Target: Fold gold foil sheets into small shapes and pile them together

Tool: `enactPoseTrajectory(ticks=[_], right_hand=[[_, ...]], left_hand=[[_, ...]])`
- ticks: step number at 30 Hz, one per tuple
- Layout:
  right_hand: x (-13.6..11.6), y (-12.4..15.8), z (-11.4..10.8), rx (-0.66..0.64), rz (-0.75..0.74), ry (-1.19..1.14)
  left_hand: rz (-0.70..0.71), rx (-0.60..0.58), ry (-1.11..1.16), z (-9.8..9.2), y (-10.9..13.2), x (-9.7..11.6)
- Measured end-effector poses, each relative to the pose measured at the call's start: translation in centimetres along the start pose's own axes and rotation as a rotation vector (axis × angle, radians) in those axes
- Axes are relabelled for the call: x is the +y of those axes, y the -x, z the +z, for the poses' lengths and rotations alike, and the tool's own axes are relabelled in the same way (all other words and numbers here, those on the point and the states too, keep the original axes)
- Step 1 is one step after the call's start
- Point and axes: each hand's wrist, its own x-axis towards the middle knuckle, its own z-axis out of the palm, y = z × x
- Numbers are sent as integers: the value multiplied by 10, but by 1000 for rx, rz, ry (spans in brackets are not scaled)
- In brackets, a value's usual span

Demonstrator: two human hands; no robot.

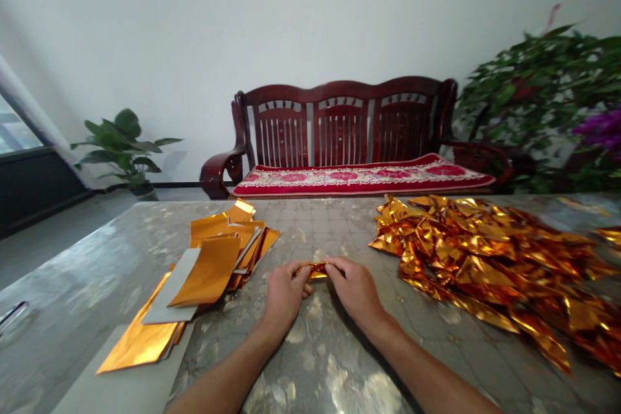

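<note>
Between my two hands, just above the patterned tabletop (310, 362), is a small folded piece of gold foil paper (319, 270). The fingers of my left hand (287, 291) pinch its left end. Its right end is gripped by the thumb and fingers of my right hand (353, 290). To the left lies a loose stack of flat gold foil sheets (208, 272), some showing pale grey backs. A large heap of folded gold foil pieces (475, 252) spreads over the right side of the table.
Beyond the table stands a dark red wooden bench (339, 123) with a red floral cushion (359, 176). A potted plant (123, 149) is at the left, and leafy greenery (538, 90) at the right. A dark, thin object (13, 315) lies near the table's left side.
</note>
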Motion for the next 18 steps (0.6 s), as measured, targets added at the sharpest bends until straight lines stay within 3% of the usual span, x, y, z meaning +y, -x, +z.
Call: enactPoseTrajectory(ticks=[11, 18], right_hand=[[-4, 2, 1, -2, 48, 35], [-4, 4, 3, 21, 54, 19]], left_hand=[[-39, 9, 54, 5, 2, 0], [22, -3, -12, 6, 3, -3]])
